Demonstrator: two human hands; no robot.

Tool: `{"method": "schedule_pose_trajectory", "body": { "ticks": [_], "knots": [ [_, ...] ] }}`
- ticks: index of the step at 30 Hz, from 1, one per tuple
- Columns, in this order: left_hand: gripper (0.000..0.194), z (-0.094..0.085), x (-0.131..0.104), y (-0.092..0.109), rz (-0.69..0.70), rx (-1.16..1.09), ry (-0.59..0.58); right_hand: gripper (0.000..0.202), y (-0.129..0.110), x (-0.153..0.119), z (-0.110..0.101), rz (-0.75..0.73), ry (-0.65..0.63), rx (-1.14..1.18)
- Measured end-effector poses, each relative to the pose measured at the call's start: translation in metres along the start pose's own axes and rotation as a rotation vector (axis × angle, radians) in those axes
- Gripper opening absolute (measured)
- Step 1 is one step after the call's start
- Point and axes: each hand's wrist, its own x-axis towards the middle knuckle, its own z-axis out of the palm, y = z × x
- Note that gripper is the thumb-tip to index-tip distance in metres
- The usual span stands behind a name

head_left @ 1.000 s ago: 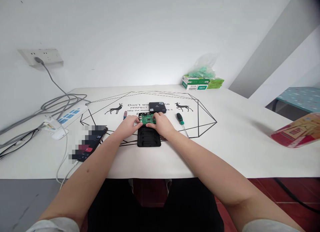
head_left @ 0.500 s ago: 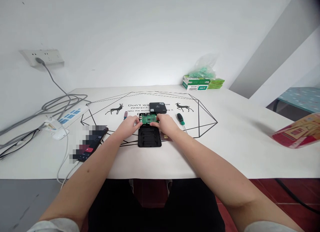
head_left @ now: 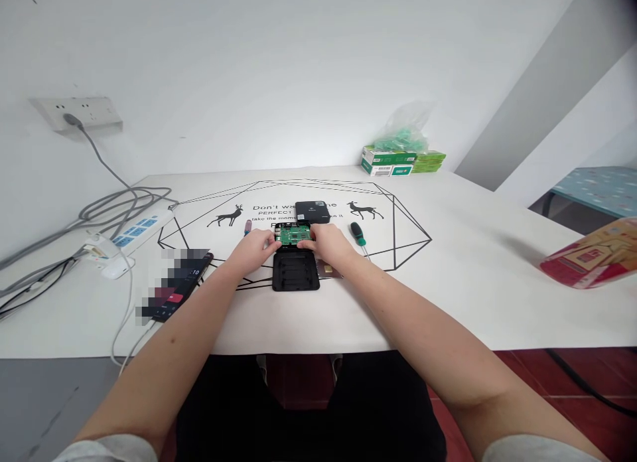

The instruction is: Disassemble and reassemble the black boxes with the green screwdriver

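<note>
green circuit board (head_left: 293, 234) sits in a black shell (head_left: 285, 248), inward from the near edge of the table (head_left: 259, 329), its long axis roughly parallel to that edge, ports (head_left: 278, 235) toward the left edge. the left hand (head_left: 255, 249), mostly curled in, grasps the shell's left end; the right hand (head_left: 327, 243), half open, grasps its right end.

The tabletop (head_left: 308, 326) reads "PERFECT", the phone (head_left: 190, 276) "10".

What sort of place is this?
Probably a makeshift indoor electronics workspace, judging by the green circuit board, the screwdriver and the power strip at the white table.
</note>
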Motion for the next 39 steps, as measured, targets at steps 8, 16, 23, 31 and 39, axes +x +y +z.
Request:
{"method": "schedule_pose_trajectory", "body": {
  "ticks": [8,16,23,31,39],
  "knots": [
    [0.032,0.001,0.0,-0.002,0.019,0.01,-0.003,0.026,0.001,-0.002,-0.005,-0.03,-0.021,-0.032],
    [0.034,0.0,0.0,0.002,-0.005,0.01,-0.003,0.024,0.003,-0.002,-0.002,-0.089,-0.006,-0.037],
    [0.031,-0.001,0.0,0.003,-0.001,0.015,0.005,0.021,0.009,0.002,0.004,-0.124,0.004,0.025],
    [0.028,-0.005,-0.003,0.007,0.048,0.002,0.029,0.022,0.01,-0.003,-0.01,-0.088,-0.02,0.028],
    [0.027,-0.021,-0.021,0.012,0.188,-0.07,-0.048,0.055,0.03,-0.021,-0.053,-0.084,-0.65,-0.016]
  ]
}}
